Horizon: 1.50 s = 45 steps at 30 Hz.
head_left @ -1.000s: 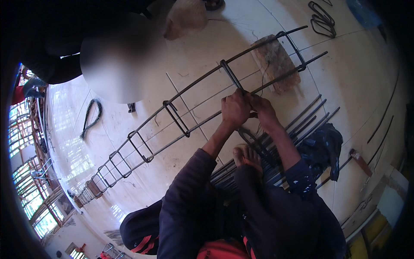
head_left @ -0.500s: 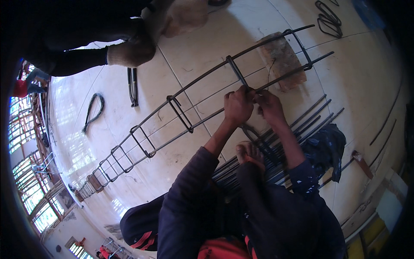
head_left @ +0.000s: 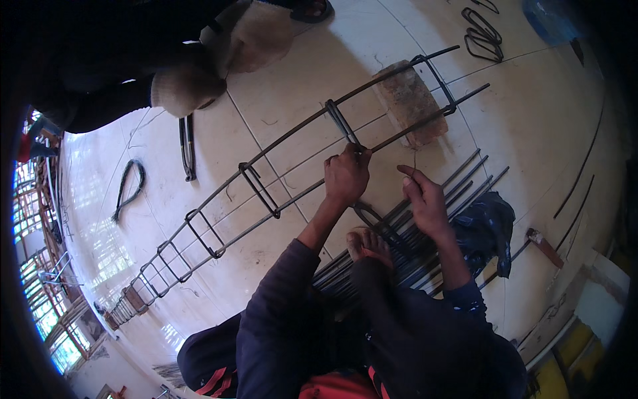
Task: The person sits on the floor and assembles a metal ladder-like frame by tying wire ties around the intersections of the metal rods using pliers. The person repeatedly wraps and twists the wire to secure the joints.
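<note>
A long rebar cage (head_left: 302,195), made of two visible long bars with rectangular stirrups, runs slantwise across the floor. My left hand (head_left: 347,174) is closed round its near bar, where a stirrup (head_left: 340,121) meets that bar. To the right, apart from the cage, my right hand (head_left: 426,203) pinches a thin tie wire (head_left: 415,158) between thumb and forefinger. Under the cage's far right end lies a rough brick (head_left: 402,90). Below my hands, a bundle of steel bars (head_left: 330,269) passes beside my foot (head_left: 367,243).
At upper left are another person's light gloves (head_left: 183,91). Near them lie long-handled pincers (head_left: 187,149) and a coil of wire (head_left: 131,189). Loose stirrups (head_left: 483,34) rest at the upper right. A black plastic bag (head_left: 490,226) sits on the bars' right end.
My right hand has drawn away from the stirrup joint and my left hand, with the thin wire now visible at its fingertips. The whole view has shifted slightly; the left hand stays at the joint.
</note>
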{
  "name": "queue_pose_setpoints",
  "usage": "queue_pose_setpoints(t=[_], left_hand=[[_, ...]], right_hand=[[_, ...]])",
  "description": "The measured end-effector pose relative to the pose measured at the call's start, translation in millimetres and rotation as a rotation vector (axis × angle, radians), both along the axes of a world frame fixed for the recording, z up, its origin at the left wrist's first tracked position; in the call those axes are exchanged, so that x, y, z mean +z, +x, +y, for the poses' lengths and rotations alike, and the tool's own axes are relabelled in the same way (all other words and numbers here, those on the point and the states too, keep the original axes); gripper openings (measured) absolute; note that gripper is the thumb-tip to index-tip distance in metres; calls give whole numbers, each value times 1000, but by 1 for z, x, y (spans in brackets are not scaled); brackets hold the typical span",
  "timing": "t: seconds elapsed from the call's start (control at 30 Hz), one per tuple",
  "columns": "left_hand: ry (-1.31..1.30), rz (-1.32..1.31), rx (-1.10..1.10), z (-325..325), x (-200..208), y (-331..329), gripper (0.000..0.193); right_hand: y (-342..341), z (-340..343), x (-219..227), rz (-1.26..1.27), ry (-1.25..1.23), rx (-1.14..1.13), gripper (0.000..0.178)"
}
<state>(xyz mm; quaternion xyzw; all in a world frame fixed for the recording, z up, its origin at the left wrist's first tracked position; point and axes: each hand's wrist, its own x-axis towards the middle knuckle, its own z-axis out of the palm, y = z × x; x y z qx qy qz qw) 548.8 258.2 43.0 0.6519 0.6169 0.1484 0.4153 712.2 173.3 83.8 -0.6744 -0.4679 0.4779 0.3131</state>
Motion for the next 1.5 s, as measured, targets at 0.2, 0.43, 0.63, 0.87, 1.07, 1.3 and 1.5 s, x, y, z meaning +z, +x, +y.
queue_pose_setpoints(t=[0.2,0.43,0.63,0.87,1.07,1.3,1.5], left_hand=[[-32,-117,-6,3,-8,-5,22],[-25,-106,-45,5,-7,-8,22],[-107,-108,-7,5,-3,-7,23],[12,-95,17,6,-19,-10,32],[7,-105,-17,8,-18,-9,41],[59,-43,42,4,-4,3,49],[431,97,343,-13,-41,5,63]], right_hand=[[-2,-13,6,-285,-82,229,29],[2,-28,4,-480,-167,559,26],[-6,-19,-7,-549,-129,604,24],[-5,-21,-4,-537,-177,583,24],[-6,-22,-13,-537,-278,700,24],[-12,-4,-25,-646,-93,423,25],[-13,-7,-47,-613,4,479,29]])
